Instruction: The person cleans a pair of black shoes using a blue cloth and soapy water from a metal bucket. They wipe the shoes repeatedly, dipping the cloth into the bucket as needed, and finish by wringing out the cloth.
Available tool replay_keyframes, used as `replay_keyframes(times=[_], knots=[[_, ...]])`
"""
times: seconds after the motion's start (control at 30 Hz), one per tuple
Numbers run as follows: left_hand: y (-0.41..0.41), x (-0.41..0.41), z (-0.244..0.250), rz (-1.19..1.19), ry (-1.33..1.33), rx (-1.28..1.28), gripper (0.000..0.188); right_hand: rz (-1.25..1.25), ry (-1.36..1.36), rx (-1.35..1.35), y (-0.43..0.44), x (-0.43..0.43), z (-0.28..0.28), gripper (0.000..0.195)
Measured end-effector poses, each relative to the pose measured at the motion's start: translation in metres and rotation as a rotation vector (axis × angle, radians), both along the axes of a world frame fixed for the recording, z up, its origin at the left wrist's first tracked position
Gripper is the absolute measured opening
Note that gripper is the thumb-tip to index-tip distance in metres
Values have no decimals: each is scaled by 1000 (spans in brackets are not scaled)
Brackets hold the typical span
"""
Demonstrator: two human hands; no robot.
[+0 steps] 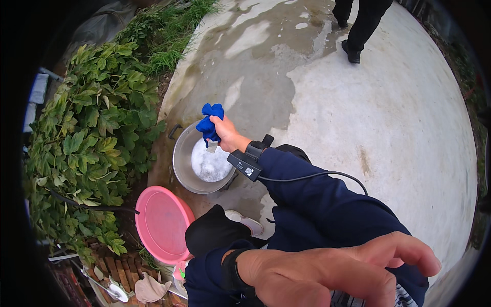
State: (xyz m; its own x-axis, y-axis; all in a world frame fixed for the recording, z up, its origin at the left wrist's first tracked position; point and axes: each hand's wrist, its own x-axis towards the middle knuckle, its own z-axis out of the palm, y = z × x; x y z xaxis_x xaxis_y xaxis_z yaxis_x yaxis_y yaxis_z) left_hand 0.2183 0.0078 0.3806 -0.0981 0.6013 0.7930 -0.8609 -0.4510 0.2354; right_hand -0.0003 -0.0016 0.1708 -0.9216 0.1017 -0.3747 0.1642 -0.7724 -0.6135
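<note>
My right hand point(228, 132) grips a bunched blue cloth point(213, 122) with a pale tag hanging from it. It is held above a metal pot point(183, 169) with dark side handles. White suds point(211, 167) cover the bottom of the pot as far as I can see; my hand and the cloth hide part of the rim. Close to the camera, my left hand point(318, 268) is raised, back of the hand showing, with fingers bent and apart and nothing visible in them. A black band circles its wrist.
Beside the pot, a pink plastic basin point(165, 226) leans near a black hose point(96, 207). Leafy plants point(103, 122) border the wet concrete point(261, 84). Bricks point(119, 270) and a beige cloth point(150, 288) lie lower left. A cable point(326, 174) runs along my right sleeve. Another person's legs point(362, 27) stand at the top.
</note>
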Motion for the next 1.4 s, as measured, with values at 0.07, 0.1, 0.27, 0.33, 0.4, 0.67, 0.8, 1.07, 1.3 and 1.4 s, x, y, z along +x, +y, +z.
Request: replay_keyframes(times=[0.07,0.1,0.27,0.33,0.4,0.67,0.8,1.07,1.3,1.4], knots=[[-20,-14,4,83,96,-301,70,83,-27,68,-2,-1,0,22],[-28,-23,-8,103,94,-456,73,92,-42,117,12,3,-21,22],[-115,-77,-64,641,-180,-956,56,231,83,70,-22,-3,-20,26],[-169,-91,-88,790,-282,-1061,52,246,85,10,-36,0,-6,27],[-213,-96,-112,933,-406,-1147,44,289,95,-21,-39,3,-5,28],[-365,-82,-218,1216,-909,-1293,18,484,110,9,-59,10,-30,38],[-419,-69,-261,1257,-1071,-1306,16,530,-2,4,-84,12,-45,37],[-455,-66,-264,1341,-1113,-1256,21,632,-67,107,-115,40,-62,39],[-473,-67,-261,1320,-1122,-1182,18,691,-82,164,-149,54,-55,44],[-462,-73,-265,1270,-1192,-1128,17,682,-134,253,-144,43,-74,44]])
